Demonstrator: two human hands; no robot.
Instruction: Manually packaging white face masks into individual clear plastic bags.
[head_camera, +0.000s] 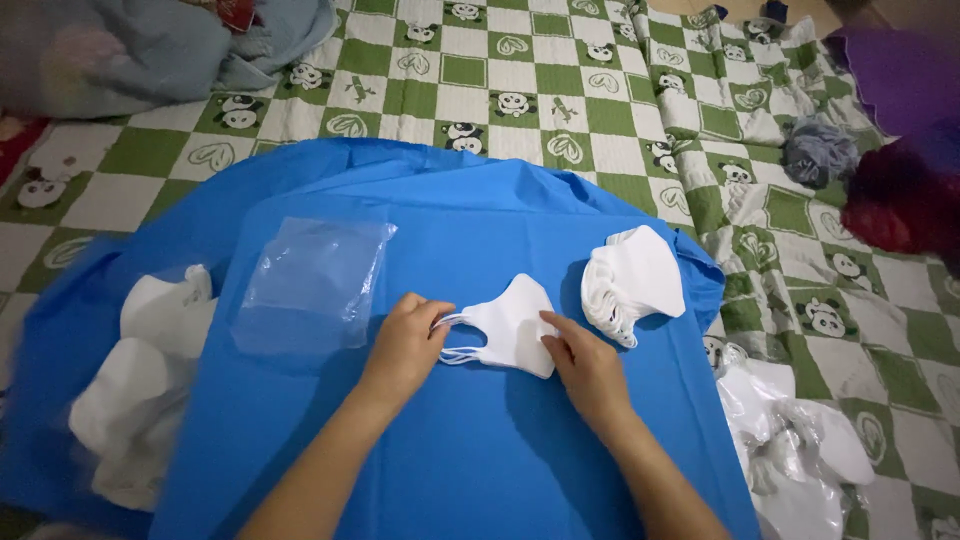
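We work on a smooth blue sheet (480, 450) spread over a checked quilt (520, 90). A stack of white masks (632, 280) sits just right; clear crinkly bags (312, 285) left. Our left hand (405, 345) pinches the ear loops, our right hand (585, 365) presses fingers together on the soft folded mask (515, 325). Loops could tangle if pulled unevenly.

White mask (515, 325); blue sheet (470, 440); clear bags (315, 280); green-white checked panda-print blanket (520, 100); white mask stack (630, 280).

Head camera looks steeply down, close over a blue sheet (480, 440) on bedding.
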